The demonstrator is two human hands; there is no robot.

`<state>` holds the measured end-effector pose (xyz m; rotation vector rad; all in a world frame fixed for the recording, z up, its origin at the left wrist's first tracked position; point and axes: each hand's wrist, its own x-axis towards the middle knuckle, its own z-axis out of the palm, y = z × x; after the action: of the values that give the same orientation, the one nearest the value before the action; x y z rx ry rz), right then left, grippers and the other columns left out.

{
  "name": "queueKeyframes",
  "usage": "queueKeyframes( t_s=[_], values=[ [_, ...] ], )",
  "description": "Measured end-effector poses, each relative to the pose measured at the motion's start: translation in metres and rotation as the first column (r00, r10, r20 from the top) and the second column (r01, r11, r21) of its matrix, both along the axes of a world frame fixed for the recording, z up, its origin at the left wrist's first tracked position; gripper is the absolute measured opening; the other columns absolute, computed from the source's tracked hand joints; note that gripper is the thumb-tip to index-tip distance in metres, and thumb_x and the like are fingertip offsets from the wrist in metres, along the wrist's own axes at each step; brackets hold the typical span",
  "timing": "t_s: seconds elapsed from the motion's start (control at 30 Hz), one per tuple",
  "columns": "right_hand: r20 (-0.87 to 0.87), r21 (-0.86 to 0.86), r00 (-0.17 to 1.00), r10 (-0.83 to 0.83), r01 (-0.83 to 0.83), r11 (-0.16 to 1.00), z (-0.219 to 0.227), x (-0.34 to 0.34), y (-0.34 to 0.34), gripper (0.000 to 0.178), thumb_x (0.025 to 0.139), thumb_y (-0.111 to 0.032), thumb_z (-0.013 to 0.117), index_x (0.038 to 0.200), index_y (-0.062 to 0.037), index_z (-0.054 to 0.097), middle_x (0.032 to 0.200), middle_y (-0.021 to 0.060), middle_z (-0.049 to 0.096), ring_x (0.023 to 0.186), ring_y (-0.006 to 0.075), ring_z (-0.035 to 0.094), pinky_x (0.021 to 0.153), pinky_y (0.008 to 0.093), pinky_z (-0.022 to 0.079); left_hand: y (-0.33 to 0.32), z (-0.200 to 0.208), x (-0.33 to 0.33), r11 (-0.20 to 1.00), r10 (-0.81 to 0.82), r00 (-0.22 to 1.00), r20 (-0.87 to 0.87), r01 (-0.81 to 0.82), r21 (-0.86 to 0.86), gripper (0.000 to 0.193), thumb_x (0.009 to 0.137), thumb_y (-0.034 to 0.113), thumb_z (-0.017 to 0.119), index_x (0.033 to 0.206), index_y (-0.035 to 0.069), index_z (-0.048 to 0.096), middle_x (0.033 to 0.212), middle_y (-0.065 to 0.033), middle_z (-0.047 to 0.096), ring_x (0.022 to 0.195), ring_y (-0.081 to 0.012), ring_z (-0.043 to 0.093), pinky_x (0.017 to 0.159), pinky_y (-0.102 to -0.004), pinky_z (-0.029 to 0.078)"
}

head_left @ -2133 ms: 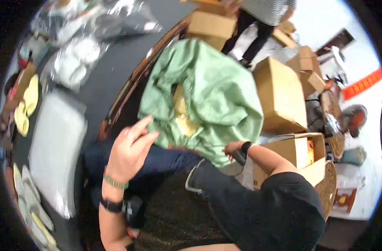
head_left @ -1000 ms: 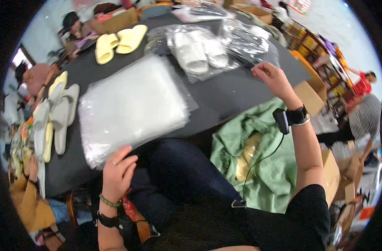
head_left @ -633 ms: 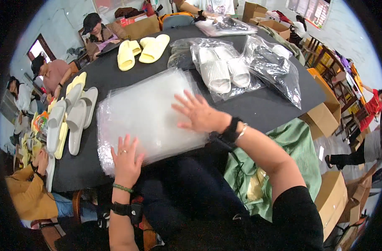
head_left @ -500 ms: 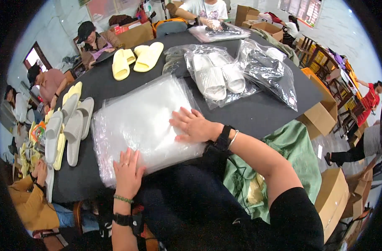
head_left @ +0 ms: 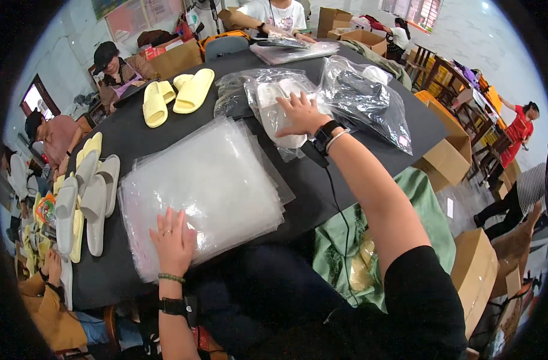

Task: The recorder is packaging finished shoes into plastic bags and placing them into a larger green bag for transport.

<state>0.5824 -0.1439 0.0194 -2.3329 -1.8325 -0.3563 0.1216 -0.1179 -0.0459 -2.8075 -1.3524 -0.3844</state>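
A stack of clear plastic bags [head_left: 208, 174] lies on the black table in front of me. My left hand [head_left: 173, 240] rests flat on its near left part, fingers spread. Beyond the stack, my right hand [head_left: 302, 115] is stretched out with fingers apart over a pair of white slippers [head_left: 272, 96] in a clear bag; whether it touches the bag I cannot tell. Right of them lies another clear bag with black contents [head_left: 364, 96]. Grey slippers [head_left: 93, 207] stand left of the stack, and yellow slippers [head_left: 193, 91] lie beyond it.
The black table [head_left: 340, 186] curves around me. Green cloth [head_left: 418, 204] hangs at its right edge, near open cardboard boxes [head_left: 445, 150]. Across the table a person in a white shirt [head_left: 277, 17] handles a bag pile [head_left: 295, 51]. Other people sit at the left.
My right hand has left the bag stack and moved forward to the bagged white slippers. My left hand stays on the stack. The whole view has shifted slightly.
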Motion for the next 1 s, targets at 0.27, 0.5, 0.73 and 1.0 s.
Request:
queueKeyframes(
  t_s=[0.27, 0.5, 0.73, 1.0],
  values=[
    [-0.095, 0.047, 0.995, -0.024, 0.028, 0.999, 0.003, 0.006, -0.002, 0.098, 0.052, -0.047, 0.087, 0.134, -0.0124, 0.045, 0.121, 0.0225, 0.049, 0.12, 0.0426, 0.042, 0.101, 0.0546, 0.036, 0.002, -0.005, 0.0, 0.999, -0.021, 1.0, 0.003, 0.021, 0.047, 0.053, 0.094, 0.039, 0.051, 0.142, 0.018, 0.045, 0.151, -0.0141, 0.035, 0.14, -0.041, 0.028, 0.11, -0.0659, 0.014],
    [-0.284, 0.385, 0.935, 0.215, -0.094, 0.918, 0.047, 0.016, -0.016, 0.092, 0.054, -0.04, 0.086, 0.131, -0.0085, 0.045, 0.121, 0.0261, 0.048, 0.117, 0.0437, 0.044, 0.101, 0.0477, 0.039, 0.0, -0.007, 0.002, 0.996, -0.024, 1.0, 0.019, 0.023, 0.086, 0.053, 0.094, 0.04, 0.052, 0.141, 0.018, 0.046, 0.151, -0.0138, 0.036, 0.14, -0.0399, 0.028, 0.11, -0.0656, 0.015],
    [-0.355, 0.492, 0.793, 0.495, -0.292, 0.82, 0.109, -0.059, -0.015, 0.092, 0.059, -0.039, 0.086, 0.133, -0.0039, 0.044, 0.12, 0.0242, 0.051, 0.116, 0.0382, 0.05, 0.099, 0.0408, 0.043, -0.001, -0.002, -0.001, 0.998, 0.005, 1.0, 0.008, -0.005, 0.069, 0.052, 0.094, 0.04, 0.052, 0.141, 0.019, 0.046, 0.151, -0.0133, 0.036, 0.14, -0.0395, 0.028, 0.11, -0.0654, 0.016],
    [-0.565, 0.587, 0.364, 0.74, -0.454, 0.671, 0.122, -0.133, 0.01, 0.086, 0.067, -0.033, 0.086, 0.134, -0.0005, 0.042, 0.117, 0.0153, 0.058, 0.111, 0.023, 0.055, 0.096, 0.0324, 0.044, -0.006, 0.002, 0.006, 0.998, 0.01, 1.0, 0.02, -0.011, 0.069, 0.052, 0.093, 0.04, 0.054, 0.141, 0.02, 0.046, 0.149, -0.0145, 0.039, 0.138, -0.0409, 0.032, 0.111, -0.0638, 0.017]
  ],
)
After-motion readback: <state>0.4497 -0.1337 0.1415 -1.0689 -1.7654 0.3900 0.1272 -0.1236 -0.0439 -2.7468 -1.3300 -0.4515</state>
